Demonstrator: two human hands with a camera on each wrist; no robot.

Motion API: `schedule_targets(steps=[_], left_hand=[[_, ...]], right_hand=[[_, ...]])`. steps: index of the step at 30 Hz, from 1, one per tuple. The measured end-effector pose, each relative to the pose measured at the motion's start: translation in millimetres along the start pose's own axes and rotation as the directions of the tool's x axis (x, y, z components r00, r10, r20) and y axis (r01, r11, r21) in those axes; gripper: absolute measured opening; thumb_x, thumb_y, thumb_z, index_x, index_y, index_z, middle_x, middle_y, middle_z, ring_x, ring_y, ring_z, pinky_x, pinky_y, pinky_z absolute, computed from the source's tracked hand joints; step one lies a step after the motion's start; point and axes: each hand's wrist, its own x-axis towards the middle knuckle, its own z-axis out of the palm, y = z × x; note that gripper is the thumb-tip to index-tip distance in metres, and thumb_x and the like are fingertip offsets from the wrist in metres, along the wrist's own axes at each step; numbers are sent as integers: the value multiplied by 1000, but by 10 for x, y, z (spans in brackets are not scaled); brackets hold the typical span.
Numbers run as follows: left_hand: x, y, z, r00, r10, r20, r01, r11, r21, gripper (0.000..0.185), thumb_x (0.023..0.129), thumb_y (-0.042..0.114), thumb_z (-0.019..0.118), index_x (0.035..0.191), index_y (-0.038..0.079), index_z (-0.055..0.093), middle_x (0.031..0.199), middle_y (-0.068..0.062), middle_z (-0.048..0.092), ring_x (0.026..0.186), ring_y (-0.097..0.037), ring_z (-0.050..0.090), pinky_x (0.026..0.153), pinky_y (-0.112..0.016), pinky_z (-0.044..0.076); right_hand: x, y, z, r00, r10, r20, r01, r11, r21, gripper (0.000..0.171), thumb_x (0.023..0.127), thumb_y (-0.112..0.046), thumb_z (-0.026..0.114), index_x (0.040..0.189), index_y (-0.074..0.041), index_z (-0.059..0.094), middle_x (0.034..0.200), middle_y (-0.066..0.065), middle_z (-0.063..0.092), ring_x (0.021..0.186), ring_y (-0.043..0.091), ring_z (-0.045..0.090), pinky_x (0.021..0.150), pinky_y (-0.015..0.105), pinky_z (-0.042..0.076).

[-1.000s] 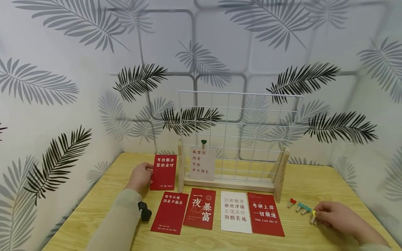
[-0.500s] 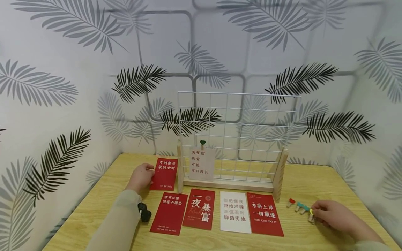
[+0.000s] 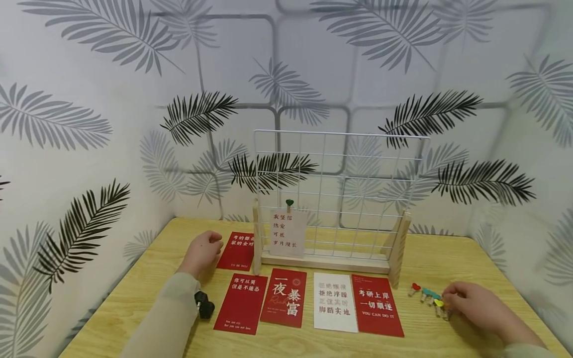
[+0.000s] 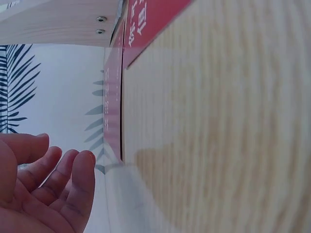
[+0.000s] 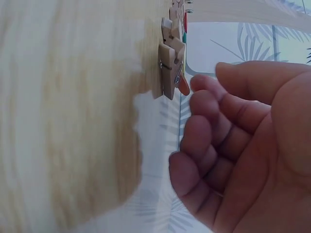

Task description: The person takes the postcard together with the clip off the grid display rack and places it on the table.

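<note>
Beside a red card (image 3: 235, 253) with white lettering, my left hand (image 3: 201, 253) is held with its fingers loosely bent and nothing in them. That card lies flat by the rack's left foot; the left wrist view shows the fingers apart from it. On the right, my right hand (image 3: 476, 306) hovers at the end of a row of small wooden clothes pegs with coloured tops. Nearest its fingertips are a peg with a yellow top (image 3: 438, 303) and a peg with an orange top (image 5: 184, 86). In the right wrist view, thumb and fingers are apart and hold nothing.
A white wire grid rack (image 3: 333, 194) on wooden feet stands at the back. A green-topped peg (image 3: 289, 203) clips a pale card (image 3: 287, 233) to it. In front lie more red cards (image 3: 240, 304) and a white card (image 3: 334, 302). Patterned walls border the table (image 3: 313, 345).
The left hand has let go of the red card, which has gone from tilted up to lying flat. The right hand has let go of its peg beside the others.
</note>
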Motion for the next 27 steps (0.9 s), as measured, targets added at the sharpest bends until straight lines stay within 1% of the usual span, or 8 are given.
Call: schedule_targets(steps=[2,5,9,13,18,20,23,27], left_hand=[[-2,18,12,1000,4,0,-4,1000,-11,39,105,20,54,139,0,53,130,-19,59,110,-32,60,86,-42,56],[-33,56,16,1000,21,6,-21,999,-27,39,105,20,53,139,0,52,127,-18,59,107,-31,61,84,-41,57],[-91,112,2,998,63,4,-63,998,-27,40,106,22,51,139,0,52,125,-18,59,109,-31,60,85,-42,57],[-137,166,-2,996,91,-6,-91,995,-31,38,106,23,51,138,2,53,124,-16,60,111,-31,60,85,-42,57],[-236,257,8,992,124,-12,-124,992,-31,37,106,23,51,137,4,54,121,-14,61,109,-31,62,83,-40,57],[-282,291,15,989,150,-10,-150,988,-33,37,106,23,52,137,3,54,121,-14,61,109,-33,62,82,-40,57],[-347,339,30,983,181,-11,-181,982,-43,36,105,22,53,136,4,55,119,-14,61,108,-35,63,80,-40,57],[-416,402,42,981,195,-18,-196,980,-41,34,104,22,54,133,6,57,117,-13,62,106,-35,64,78,-40,58]], right_hand=[[-9,-26,-3,1000,-3,-22,3,1000,-22,25,106,-30,54,105,-10,69,90,-2,68,82,18,57,71,38,46],[-22,-72,-9,999,-1,-44,0,1000,-17,28,107,-30,53,108,-8,69,90,0,68,80,17,59,70,38,47],[-21,-160,-33,998,5,-56,-4,1000,16,35,107,-33,52,118,-3,67,94,3,68,78,19,60,65,38,46],[4,-255,-34,997,-7,-72,9,1000,24,39,107,-37,52,122,-3,65,98,3,67,81,19,61,65,37,48],[30,-439,-1,994,-28,-103,30,999,14,38,106,-40,54,120,-7,66,99,3,66,80,19,58,64,37,49],[41,-528,12,992,-47,-113,48,999,10,37,106,-40,53,119,-8,66,96,4,65,77,19,54,63,37,47],[67,-653,33,989,-71,-126,72,997,6,35,105,-41,54,117,-10,67,93,3,65,70,19,52,61,37,45],[111,-806,69,985,-107,-133,109,994,6,31,105,-38,55,115,-11,67,87,3,64,65,19,51,59,37,43]])
